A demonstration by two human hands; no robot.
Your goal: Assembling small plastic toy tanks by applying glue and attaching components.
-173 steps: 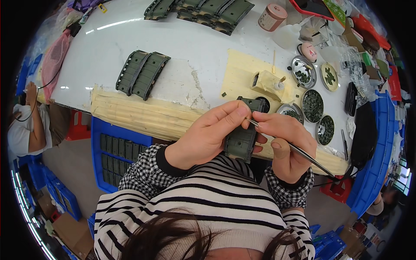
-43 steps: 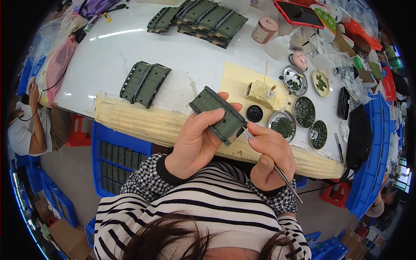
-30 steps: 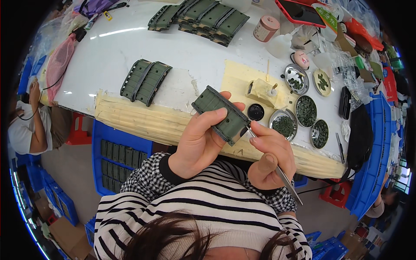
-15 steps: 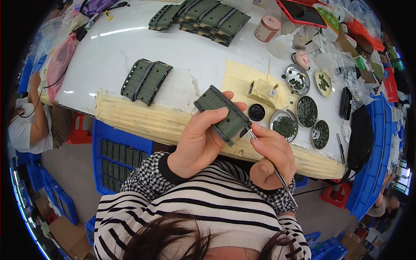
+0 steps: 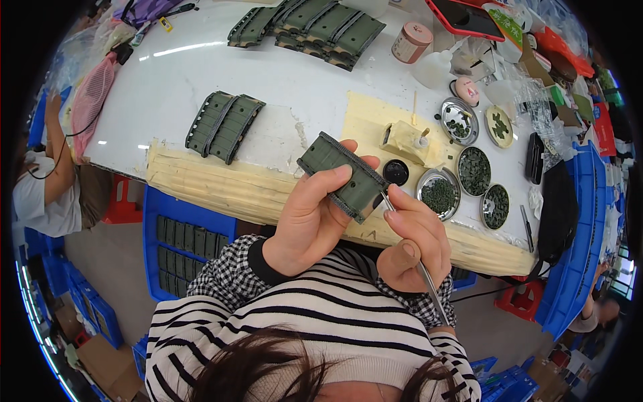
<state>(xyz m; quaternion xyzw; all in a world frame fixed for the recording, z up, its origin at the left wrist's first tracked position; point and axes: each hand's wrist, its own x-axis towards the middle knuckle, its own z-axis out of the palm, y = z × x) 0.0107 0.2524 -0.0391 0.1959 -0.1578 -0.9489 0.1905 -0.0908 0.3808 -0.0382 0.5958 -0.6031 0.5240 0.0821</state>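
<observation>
My left hand (image 5: 309,211) is closed around a dark green camouflage model tank hull (image 5: 351,189), thumb on its face and fingers beneath. My right hand (image 5: 418,244) pinches metal tweezers (image 5: 432,291), and their tips touch the hull's right-hand edge. Whether a small part sits between the tips is too small to tell. Close to my right hand are round dishes of small green parts: a metal dish (image 5: 439,194), a full dish (image 5: 474,171) and another (image 5: 495,206). A small black pot (image 5: 396,173) stands beside a tape-covered block (image 5: 410,142) holding a little bottle.
Two similar green hulls (image 5: 224,127) lie side by side at the left, and a stack of more (image 5: 331,30) is at the back. A phone (image 5: 465,19), a pink tin (image 5: 412,41) and clutter fill the far right. Below the table edge sits a blue crate (image 5: 151,248) of hulls.
My right hand has shifted slightly left and turned, with the tweezers now steeper. Their tips stay at the hull's edge. My left hand and the hull have hardly moved.
</observation>
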